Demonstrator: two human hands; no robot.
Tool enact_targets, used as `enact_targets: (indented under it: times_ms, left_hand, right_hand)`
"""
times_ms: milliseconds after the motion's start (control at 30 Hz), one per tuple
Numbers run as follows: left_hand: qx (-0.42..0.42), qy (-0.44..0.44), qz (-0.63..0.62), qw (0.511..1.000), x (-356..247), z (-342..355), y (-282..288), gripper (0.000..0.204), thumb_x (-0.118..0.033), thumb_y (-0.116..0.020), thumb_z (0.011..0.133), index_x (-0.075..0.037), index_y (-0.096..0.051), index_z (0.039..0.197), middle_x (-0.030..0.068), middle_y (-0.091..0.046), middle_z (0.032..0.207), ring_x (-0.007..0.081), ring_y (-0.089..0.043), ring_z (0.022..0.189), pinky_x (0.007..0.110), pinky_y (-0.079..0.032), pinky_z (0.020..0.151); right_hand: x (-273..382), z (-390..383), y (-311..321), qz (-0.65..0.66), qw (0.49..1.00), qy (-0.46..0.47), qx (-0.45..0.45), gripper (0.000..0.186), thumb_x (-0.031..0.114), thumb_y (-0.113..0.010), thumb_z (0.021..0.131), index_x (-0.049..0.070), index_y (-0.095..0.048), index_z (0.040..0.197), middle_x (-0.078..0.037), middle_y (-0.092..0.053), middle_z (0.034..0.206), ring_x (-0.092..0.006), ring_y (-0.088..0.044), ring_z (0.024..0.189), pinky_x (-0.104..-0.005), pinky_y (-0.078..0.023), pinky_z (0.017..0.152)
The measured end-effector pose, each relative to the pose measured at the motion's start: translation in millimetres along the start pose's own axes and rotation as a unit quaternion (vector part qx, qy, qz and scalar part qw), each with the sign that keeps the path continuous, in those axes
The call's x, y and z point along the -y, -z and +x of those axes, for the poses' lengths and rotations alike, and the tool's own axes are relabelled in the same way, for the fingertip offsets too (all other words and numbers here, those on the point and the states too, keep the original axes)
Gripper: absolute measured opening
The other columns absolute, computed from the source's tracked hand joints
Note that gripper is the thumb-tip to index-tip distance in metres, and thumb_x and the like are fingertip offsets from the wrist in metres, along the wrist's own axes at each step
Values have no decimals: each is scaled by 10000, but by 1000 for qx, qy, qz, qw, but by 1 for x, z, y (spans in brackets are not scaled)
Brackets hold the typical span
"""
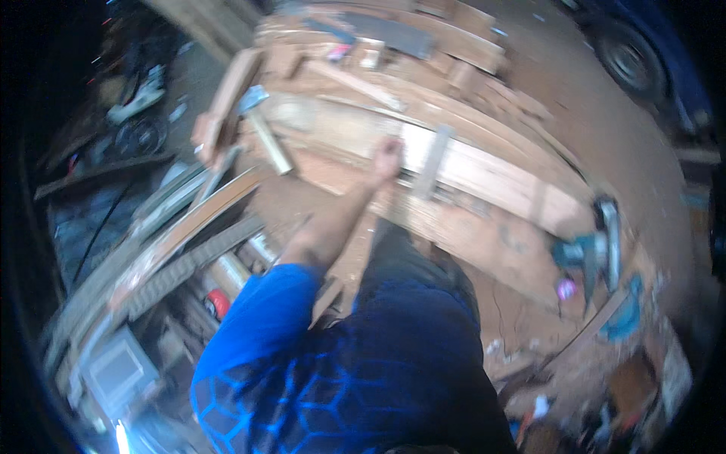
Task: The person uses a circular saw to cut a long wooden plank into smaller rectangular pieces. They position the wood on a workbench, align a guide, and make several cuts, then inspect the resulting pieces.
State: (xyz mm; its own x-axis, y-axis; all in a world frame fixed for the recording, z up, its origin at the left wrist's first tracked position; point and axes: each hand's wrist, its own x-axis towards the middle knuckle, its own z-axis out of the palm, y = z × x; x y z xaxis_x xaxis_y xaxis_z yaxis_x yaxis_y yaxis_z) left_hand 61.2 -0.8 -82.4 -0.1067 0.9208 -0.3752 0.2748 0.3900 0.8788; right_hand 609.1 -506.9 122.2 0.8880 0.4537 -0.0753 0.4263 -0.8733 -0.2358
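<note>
One curled left grip [388, 157], its hold unclear; pale board [491, 175] just to its right.

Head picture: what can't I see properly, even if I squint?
In the head view:
- Left hand: blur hides whether it grips anything.
- Right hand: not in view.
- Dark blue vehicle: cut off by the dark fisheye rim.
- Small purple thing: too blurred to name.

Your sleeve [257, 314] was plain bright blue; your shirt [325, 393] was dark, traced with lighter blue hexagon-like lines. Your trousers [389, 253] looked dark grey. The plank [491, 178] showed pale pinkish white, the strip [432, 161] grey. The long-handled tool [268, 141] had a light-blue head and cream handle, the power tool [581, 251] teal and grey.
</note>
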Motion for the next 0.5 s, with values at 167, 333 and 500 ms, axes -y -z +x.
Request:
enact_targets:
  times_ms: [167, 333, 500]
  left_hand:
    - [34, 15, 107, 994, 64, 15, 23, 367, -316, -426, 1118, -19, -624, 1202, 104, -657, 1037, 240, -618, 1001, 394, -494, 934]
    - [-8, -8, -38, 999, -5, 4, 31, 258, -272, -617, 1056, -51, -712, 1151, -45, -635, 932, 66, -538, 863, 264, -464, 781]
    - [12, 34, -66, 997, -1, 7, 32, 273, -282, -626, 1054, -43, -716, 1150, -46, -654, 956, 64, -550, 875, 249, -463, 791]
  right_hand:
    - [40, 114, -19, -29, 994, 39, -97, 575, 153, -590, 911, -12, -461, 1446, -244, -597, 1311, -389, -588, 1211, -461, -481, 1002]
    - [58, 180, -32, -51, 992, -13, -114, 609, 198, -663, 907, -21, -464, 1439, -263, -589, 1310, -424, -576, 1217, -492, -457, 1032]
    - [73, 211, -49, -200, 971, -31, -123, 607, 225, -727, 875, 55, -515, 1419, -238, -594, 1302, -414, -606, 1169, -496, -483, 1002]
